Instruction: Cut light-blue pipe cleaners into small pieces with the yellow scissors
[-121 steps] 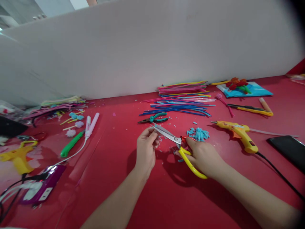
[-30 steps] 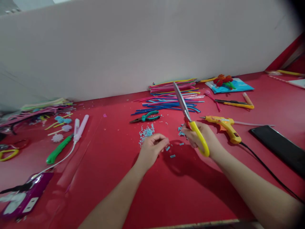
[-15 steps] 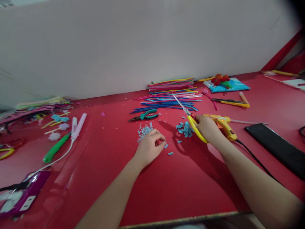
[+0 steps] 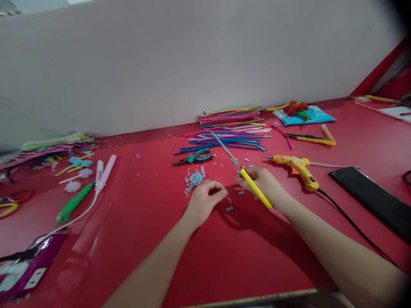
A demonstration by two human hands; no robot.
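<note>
My left hand (image 4: pixel 207 199) is closed in a pinch, thumb against fingertips. A small cut piece (image 4: pixel 227 193) shows at its fingertips, its colour hard to make out. My right hand (image 4: pixel 263 184) grips yellow-handled scissors (image 4: pixel 255 188), their blades pointing up and left across the table. Beyond my left hand lies a heap of light blue fluff clippings (image 4: pixel 195 178). Between the hands, short blue cut pieces (image 4: pixel 229 208) rest on the red surface. My right hand covers most of a pile of similar blue pieces.
Pliers (image 4: pixel 194 158) lie behind the clippings, with bundled coloured pipe cleaners (image 4: pixel 227 139) at the wall. A yellow glue gun (image 4: pixel 298 167) and a black phone (image 4: pixel 374 201) are on the right. Leftward lie a green-handled tool (image 4: pixel 75 201), a pink corded tool (image 4: pixel 105 173) and a purple device (image 4: pixel 40 261).
My right hand with the scissors has come left and nearer, now over the blue pile. One blue piece by my left fingertips has left the table; the hand has lifted slightly.
</note>
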